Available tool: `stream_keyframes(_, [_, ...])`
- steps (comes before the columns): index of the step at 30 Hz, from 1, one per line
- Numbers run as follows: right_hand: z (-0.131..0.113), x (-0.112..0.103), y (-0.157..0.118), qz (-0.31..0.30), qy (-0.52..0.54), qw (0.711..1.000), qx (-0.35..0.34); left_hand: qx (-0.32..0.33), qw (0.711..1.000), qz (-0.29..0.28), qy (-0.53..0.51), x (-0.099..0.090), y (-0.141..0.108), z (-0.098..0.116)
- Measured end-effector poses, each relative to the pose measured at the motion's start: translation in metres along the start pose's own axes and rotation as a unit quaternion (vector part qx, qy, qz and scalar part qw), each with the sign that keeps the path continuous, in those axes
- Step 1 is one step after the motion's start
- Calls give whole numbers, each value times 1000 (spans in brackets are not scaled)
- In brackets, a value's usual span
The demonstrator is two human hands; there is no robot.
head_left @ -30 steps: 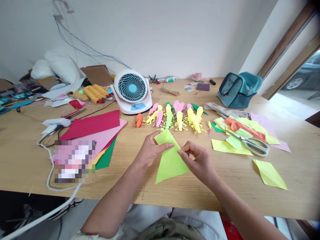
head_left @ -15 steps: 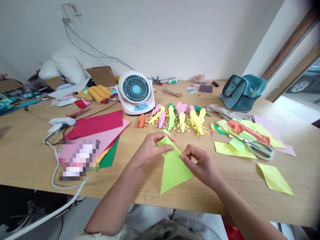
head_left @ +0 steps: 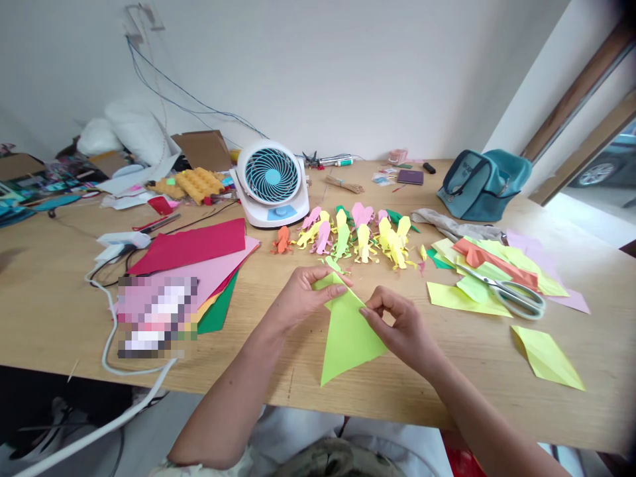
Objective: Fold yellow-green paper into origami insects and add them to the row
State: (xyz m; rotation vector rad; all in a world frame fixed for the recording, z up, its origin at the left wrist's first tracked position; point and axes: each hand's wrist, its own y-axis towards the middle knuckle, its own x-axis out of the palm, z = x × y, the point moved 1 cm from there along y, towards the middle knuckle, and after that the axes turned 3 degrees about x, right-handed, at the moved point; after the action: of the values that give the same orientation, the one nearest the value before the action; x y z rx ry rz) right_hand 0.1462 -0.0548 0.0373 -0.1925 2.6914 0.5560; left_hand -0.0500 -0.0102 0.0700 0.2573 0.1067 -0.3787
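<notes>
A folded sheet of lime-green paper (head_left: 348, 336) is held between both hands above the wooden table, its wide end pointing down. My left hand (head_left: 309, 295) pinches the upper corner, thumb in front and fingers behind. At the sheet's right edge, my right hand (head_left: 397, 324) grips the paper between thumb and bent fingers. Just beyond the hands stand several small folded paper figures (head_left: 364, 244) in yellow, pink, green and orange. One light green figure (head_left: 334, 265) lies partly behind my left fingertips.
Scissors (head_left: 514, 297) rest on coloured paper scraps at the right, near a loose yellow-green piece (head_left: 549, 358). Red paper (head_left: 193, 246) tops a stack of sheets at the left. A fan (head_left: 272, 184) and a teal bag (head_left: 481, 184) stand behind. A white cable (head_left: 109, 331) crosses the left edge.
Both hands keep their pinch on the lime-green paper. The whole view has shifted very slightly, and the paper's fold looks almost the same.
</notes>
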Motion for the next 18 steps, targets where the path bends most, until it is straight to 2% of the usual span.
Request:
stream_keyframes(6, [-3,-1,1,9,-12,1000,-16,10,999,32,-11,4,-1,2])
stream_keyframes(9, [-4,-2,0,3,-19,1000,-22,1,1000,-3,1,3,-2,3])
stream_keyframes(12, [-5,-4,0,-21,-15,999,-34,5,998,-48,51,-5,-4,8])
stream_keyframes(15, [-8,-7,2,-67,-9,997,-39,70,985,-71,140,-14,-5,21])
stream_keyframes(18, [-16,-12,3,-102,-23,994,-36,167,941,-107,275,-13,-7,43])
